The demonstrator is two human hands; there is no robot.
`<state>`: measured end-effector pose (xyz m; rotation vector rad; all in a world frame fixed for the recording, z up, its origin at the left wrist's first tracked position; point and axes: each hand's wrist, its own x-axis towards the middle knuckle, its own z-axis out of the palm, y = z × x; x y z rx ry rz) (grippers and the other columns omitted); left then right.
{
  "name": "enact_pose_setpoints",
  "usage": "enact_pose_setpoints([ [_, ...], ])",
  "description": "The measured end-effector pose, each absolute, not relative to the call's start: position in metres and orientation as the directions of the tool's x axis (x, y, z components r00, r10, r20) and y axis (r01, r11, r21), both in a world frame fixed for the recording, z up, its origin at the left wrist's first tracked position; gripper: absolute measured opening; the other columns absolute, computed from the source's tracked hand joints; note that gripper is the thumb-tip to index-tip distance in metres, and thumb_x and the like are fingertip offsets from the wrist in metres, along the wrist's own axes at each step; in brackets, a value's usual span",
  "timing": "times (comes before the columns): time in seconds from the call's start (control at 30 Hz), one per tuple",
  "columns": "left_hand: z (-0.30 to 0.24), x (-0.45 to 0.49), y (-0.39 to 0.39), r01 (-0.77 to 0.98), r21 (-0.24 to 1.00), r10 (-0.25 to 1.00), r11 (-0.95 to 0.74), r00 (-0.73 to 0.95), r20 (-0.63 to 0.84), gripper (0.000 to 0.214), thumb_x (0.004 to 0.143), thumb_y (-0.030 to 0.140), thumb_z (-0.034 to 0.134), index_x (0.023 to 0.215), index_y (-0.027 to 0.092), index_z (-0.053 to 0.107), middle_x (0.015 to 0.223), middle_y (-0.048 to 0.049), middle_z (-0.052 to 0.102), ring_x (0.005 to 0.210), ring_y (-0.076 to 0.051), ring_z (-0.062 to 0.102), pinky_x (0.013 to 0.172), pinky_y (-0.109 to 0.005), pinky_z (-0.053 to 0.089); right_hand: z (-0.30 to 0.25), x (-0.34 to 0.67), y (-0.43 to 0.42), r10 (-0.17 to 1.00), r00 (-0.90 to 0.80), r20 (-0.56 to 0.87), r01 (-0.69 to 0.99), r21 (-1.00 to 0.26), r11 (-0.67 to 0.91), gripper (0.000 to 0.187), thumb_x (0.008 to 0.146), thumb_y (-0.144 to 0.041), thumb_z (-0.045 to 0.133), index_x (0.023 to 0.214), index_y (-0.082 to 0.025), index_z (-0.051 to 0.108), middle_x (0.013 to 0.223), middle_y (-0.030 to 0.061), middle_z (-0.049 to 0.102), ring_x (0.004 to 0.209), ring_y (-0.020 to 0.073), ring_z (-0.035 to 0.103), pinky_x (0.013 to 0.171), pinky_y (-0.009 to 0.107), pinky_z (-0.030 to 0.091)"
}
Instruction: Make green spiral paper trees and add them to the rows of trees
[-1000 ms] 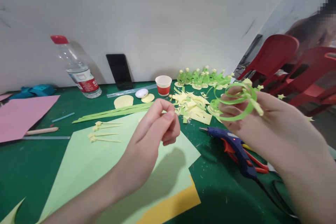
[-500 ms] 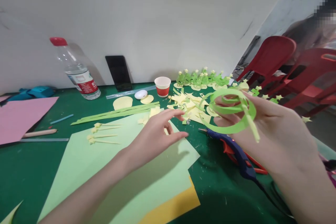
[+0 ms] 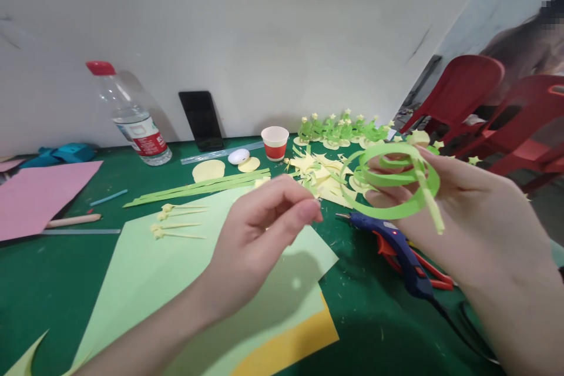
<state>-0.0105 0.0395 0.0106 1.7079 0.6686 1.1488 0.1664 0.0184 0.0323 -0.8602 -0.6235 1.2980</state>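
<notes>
My right hand (image 3: 476, 211) grips a coiled green paper strip (image 3: 396, 211), whose loops hang left of the fingers. A pale yellow rolled paper stick (image 3: 429, 202) runs down through the coil. Over the light green paper sheet (image 3: 176, 270), my left hand (image 3: 264, 235) is raised with thumb and forefinger pinched together. Whether anything sits between those fingertips I cannot make out. Below the coil lies a blue glue gun (image 3: 405, 252) with red-handled pliers (image 3: 438, 276) partly under it. Several star-tipped paper sticks (image 3: 180, 224) rest on the sheet's left part.
Yellow paper scraps (image 3: 324, 173) are heaped in the middle, before several small green spiral trees (image 3: 339, 129). A paper cup (image 3: 275, 144), a phone (image 3: 201, 120) and a water bottle (image 3: 143, 129) stand by the wall. Red chairs (image 3: 467, 91) and a person are at the right.
My left hand's spread fingers have closed into a pinch, and the wrist has turned. My right hand still grips the coil in nearly the same place.
</notes>
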Motion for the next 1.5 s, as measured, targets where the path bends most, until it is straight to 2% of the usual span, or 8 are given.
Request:
enact_pose_setpoints([
  [0.2,0.015,-0.016,0.041,-0.329,0.914,0.776,-0.237,0.502,0.382,0.024,0.086,0.019,0.041,0.063,0.02,0.048,0.069,0.0017,0.058,0.048,-0.008,0.048,0.049,-0.021,0.039,0.033,0.172,0.018,0.981,0.187,-0.059,-0.562,-0.825,0.057,0.006,0.064,-0.018,0.063,0.06,-0.021,0.061,0.069,0.0008,0.054,0.055,0.0097,0.045,0.041,0.022,0.036],
  [0.47,0.011,-0.004,0.039,0.038,0.979,0.822,-0.202,0.55,0.148,0.008,0.078,0.025,0.056,0.085,0.023,0.053,0.048,0.0092,0.031,0.043,-0.007,0.028,0.041,-0.019,0.025,0.031,0.166,0.019,0.98,0.161,-0.119,-0.561,-0.828,-0.009,0.002,0.061,-0.021,0.066,0.061,-0.021,0.063,0.069,0.0007,0.056,0.054,0.0103,0.046,0.041,0.023,0.036],
  [0.67,0.013,-0.003,0.038,0.156,0.907,0.838,-0.391,0.468,0.281,0.017,0.077,0.022,0.055,0.062,0.019,0.062,0.061,0.0016,0.062,0.051,-0.011,0.046,0.047,-0.023,0.033,0.029,0.166,0.019,0.984,0.113,-0.136,-0.548,-0.835,-0.052,0.006,0.06,-0.024,0.068,0.062,-0.02,0.063,0.066,-0.0003,0.054,0.054,0.01,0.046,0.041,0.023,0.04],
  [0.87,0.006,-0.012,0.05,-0.108,0.916,0.88,-0.388,0.254,0.402,0.02,0.076,0.02,0.054,0.058,0.022,0.062,0.073,0.0,0.053,0.068,-0.013,0.049,0.062,-0.024,0.042,0.032,0.174,0.022,0.975,0.209,-0.08,-0.57,-0.82,0.055,0.005,0.063,-0.016,0.062,0.063,-0.021,0.06,0.072,0.0004,0.056,0.065,0.0115,0.054,0.053,0.024,0.048],
  [1.0,0.01,-0.013,0.053,-0.282,0.921,0.866,-0.269,0.347,0.36,0.027,0.074,0.026,0.053,0.05,0.017,0.045,0.096,-0.0014,0.055,0.067,-0.012,0.054,0.063,-0.027,0.045,0.031,0.173,0.025,0.961,0.232,-0.151,-0.601,-0.799,0.019,0.007,0.06,-0.016,0.062,0.065,-0.019,0.057,0.076,0.0013,0.055,0.066,0.0117,0.053,0.054,0.024,0.048],
  [1.13,0.013,-0.015,0.051,-0.351,0.937,0.737,-0.01,0.631,0.244,0.023,0.08,0.026,0.045,0.058,0.02,0.041,0.05,0.0048,0.05,0.036,-0.007,0.041,0.043,-0.022,0.036,0.032,0.176,0.028,0.949,0.244,-0.199,-0.622,-0.783,-0.004,0.008,0.06,-0.016,0.06,0.065,-0.018,0.054,0.076,0.001,0.053,0.06,0.0099,0.049,0.048,0.023,0.044],
  [1.23,0.008,-0.017,0.056,-0.255,0.967,0.751,-0.024,0.634,0.186,0.018,0.08,0.022,0.045,0.062,0.019,0.044,0.044,0.0077,0.033,0.038,-0.006,0.028,0.04,-0.02,0.024,0.035,0.18,0.029,0.954,0.243,-0.175,-0.648,-0.761,0.025,0.006,0.063,-0.013,0.057,0.066,-0.018,0.054,0.073,0.0005,0.051,0.058,0.0081,0.047,0.046,0.021,0.043],
  [1.5,-0.006,-0.022,0.086,0.282,0.93,0.902,-0.235,0.419,0.101,0.029,0.083,0.032,0.037,0.058,0.019,0.031,0.052,0.0065,0.025,0.046,-0.009,0.023,0.044,-0.022,0.019,0.038,0.183,0.033,0.926,0.367,-0.086,-0.513,-0.849,0.125,0.011,0.068,-0.016,0.057,0.06,-0.018,0.049,0.065,-0.0015,0.038,0.05,0.0057,0.035,0.04,0.02,0.029],
])
